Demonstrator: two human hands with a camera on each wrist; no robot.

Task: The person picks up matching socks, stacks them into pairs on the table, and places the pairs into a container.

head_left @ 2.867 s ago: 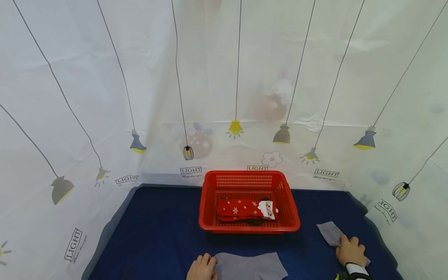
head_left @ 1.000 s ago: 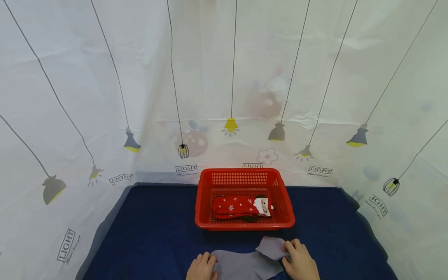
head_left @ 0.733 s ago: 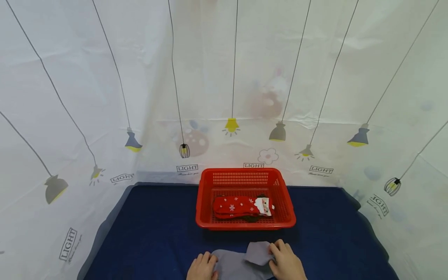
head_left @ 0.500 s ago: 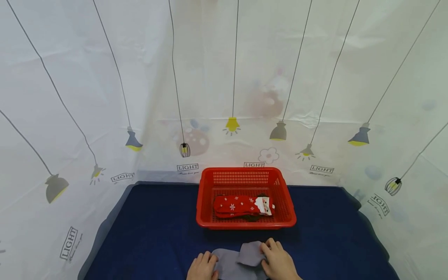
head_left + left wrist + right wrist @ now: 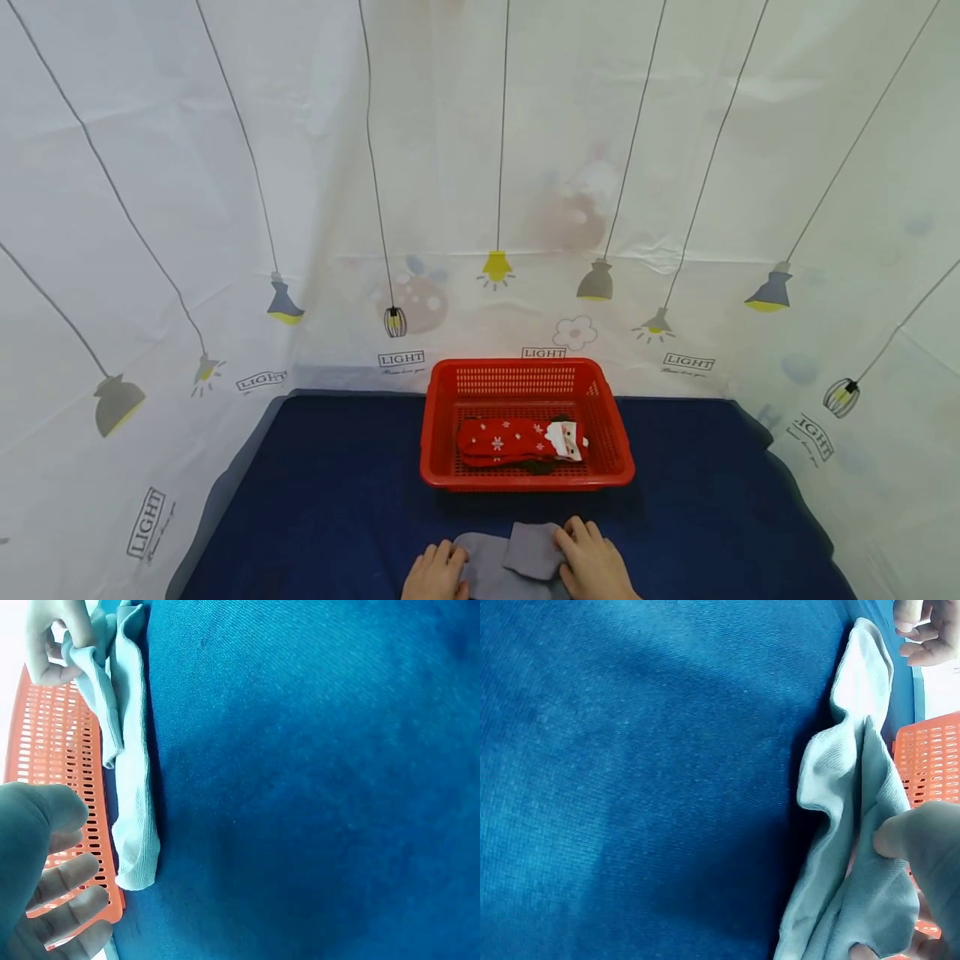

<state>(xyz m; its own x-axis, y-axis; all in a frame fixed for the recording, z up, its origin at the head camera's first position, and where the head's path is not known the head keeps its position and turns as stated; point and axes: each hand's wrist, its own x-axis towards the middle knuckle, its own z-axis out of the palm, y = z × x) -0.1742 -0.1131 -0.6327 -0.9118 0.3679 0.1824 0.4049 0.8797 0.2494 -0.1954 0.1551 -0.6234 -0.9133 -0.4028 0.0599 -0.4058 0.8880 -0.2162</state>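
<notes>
In the head view, a grey sock [image 5: 483, 564] lies flat near the table's front edge. A second grey sock [image 5: 532, 552] overlaps its right part. My right hand [image 5: 595, 565] pinches this upper sock at its right side; in the right wrist view the thumb [image 5: 900, 838] presses on the bunched fabric. My left hand [image 5: 435, 573] is at the left end of the lower sock. From the left wrist, its fingers [image 5: 71, 911] look loosely spread, with no cloth between them. The lower sock's near part is cut off by the head frame.
Behind the socks stands a red plastic basket [image 5: 525, 483] with red Christmas socks [image 5: 502, 442] inside and something dark under them. The table has a dark blue cloth [image 5: 345, 483]. A white curtain [image 5: 465, 167] printed with lamps surrounds the back and sides.
My right hand has carried the second grey sock from the far right leftward onto the first, then slid it further left. My left hand has stayed about where it was.
</notes>
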